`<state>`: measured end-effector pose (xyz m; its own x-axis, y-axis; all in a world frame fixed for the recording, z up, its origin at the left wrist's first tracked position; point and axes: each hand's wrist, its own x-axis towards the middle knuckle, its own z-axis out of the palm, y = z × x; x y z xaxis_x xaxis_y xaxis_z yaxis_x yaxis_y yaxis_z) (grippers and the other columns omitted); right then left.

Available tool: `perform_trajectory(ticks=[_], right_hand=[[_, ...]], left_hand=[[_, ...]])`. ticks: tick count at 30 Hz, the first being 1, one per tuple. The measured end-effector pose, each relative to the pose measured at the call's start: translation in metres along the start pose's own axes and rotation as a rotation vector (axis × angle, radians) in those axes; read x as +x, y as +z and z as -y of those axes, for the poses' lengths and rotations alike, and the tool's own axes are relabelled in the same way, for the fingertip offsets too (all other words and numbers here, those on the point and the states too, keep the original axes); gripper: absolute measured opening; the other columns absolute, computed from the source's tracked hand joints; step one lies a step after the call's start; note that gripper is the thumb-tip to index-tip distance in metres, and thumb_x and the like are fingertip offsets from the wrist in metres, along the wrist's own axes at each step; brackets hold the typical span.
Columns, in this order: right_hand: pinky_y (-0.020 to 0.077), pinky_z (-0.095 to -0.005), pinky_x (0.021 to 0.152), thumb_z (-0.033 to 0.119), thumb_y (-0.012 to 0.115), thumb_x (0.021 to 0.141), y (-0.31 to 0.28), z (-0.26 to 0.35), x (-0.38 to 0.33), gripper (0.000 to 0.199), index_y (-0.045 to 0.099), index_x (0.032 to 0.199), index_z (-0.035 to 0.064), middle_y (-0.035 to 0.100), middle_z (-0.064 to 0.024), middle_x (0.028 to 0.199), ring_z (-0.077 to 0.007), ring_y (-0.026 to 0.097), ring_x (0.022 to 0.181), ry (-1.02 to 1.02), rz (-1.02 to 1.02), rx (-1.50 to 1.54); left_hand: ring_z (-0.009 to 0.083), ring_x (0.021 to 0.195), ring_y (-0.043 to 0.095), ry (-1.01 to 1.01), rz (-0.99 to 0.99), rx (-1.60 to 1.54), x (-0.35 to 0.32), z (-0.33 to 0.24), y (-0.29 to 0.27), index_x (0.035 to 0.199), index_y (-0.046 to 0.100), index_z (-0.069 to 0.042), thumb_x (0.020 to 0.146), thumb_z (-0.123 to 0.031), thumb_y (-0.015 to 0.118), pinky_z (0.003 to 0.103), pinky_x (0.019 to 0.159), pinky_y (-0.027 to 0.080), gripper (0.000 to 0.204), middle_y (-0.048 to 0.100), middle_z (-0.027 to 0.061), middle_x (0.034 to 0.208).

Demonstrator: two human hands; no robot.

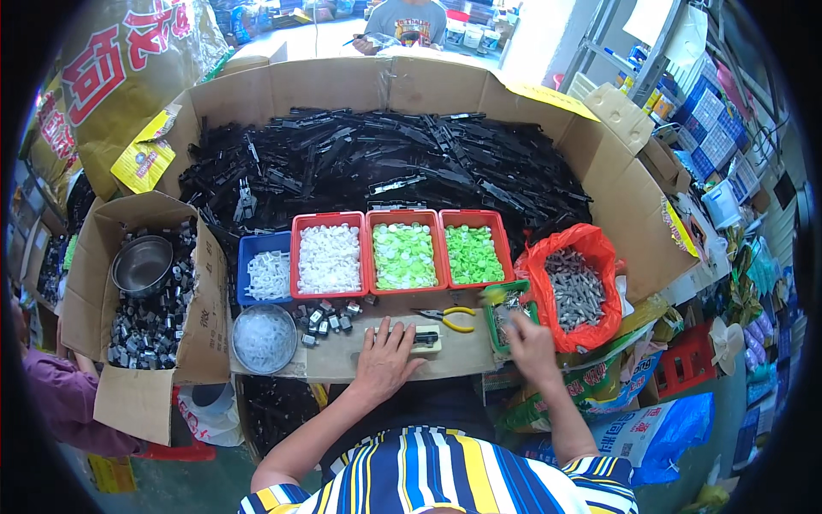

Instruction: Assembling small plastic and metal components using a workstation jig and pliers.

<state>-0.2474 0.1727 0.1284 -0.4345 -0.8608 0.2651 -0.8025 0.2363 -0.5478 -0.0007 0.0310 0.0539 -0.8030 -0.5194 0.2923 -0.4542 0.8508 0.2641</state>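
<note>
My left hand (390, 358) lies flat near the bench's front edge, fingers spread. Its fingertips rest on or beside a small cream-coloured block (435, 340) holding a black part. Over a small green tray (499, 330) of little metal pieces, my right hand (531, 344) is closed and blurred. A blurred yellow-green thing (494, 295) shows just beyond its fingers; whether the hand grips it is unclear. Pliers with yellow handles (458, 320) lie between the hands. Several small black-and-silver parts (324, 320) lie left of my left hand.
Behind stand a blue bin (241, 272) and red bins (371, 283) of white and green pieces. A round dish (264, 339) sits left, a red bag (610, 330) of metal parts right. Beyond, a large carton (334, 86) holds black strips. A person (73, 398) is at left.
</note>
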Motion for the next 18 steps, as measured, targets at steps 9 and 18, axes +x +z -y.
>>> perform_trajectory(ticks=[9,18], right_hand=[[0.0480,-0.0534,0.067,0.015,0.064,0.089,-0.065,-0.116,0.031,0.024,0.063,0.110,0.0030,0.066,-0.0262,0.082,-0.0432,0.065,0.078,0.148,-0.349,-0.513],[0.0467,-0.0486,0.080,0.009,0.066,0.086,-0.057,-0.146,0.024,0.024,0.062,0.107,0.0009,0.060,-0.0189,0.100,-0.0384,0.059,0.091,0.022,-0.366,-0.606]], left_hand=[[0.0365,0.126,0.048,0.047,-0.078,-0.130,0.015,0.013,0.006,0.124,0.057,0.000,0.089,-0.010,0.059,0.049,0.101,0.039,0.037,0.059,0.0171,0.120],[0.0365,0.107,0.054,0.027,-0.128,-0.300,0.021,0.004,-0.016,0.119,0.057,0.005,0.081,0.003,0.059,0.042,0.092,0.046,0.038,0.057,0.0180,0.109]])
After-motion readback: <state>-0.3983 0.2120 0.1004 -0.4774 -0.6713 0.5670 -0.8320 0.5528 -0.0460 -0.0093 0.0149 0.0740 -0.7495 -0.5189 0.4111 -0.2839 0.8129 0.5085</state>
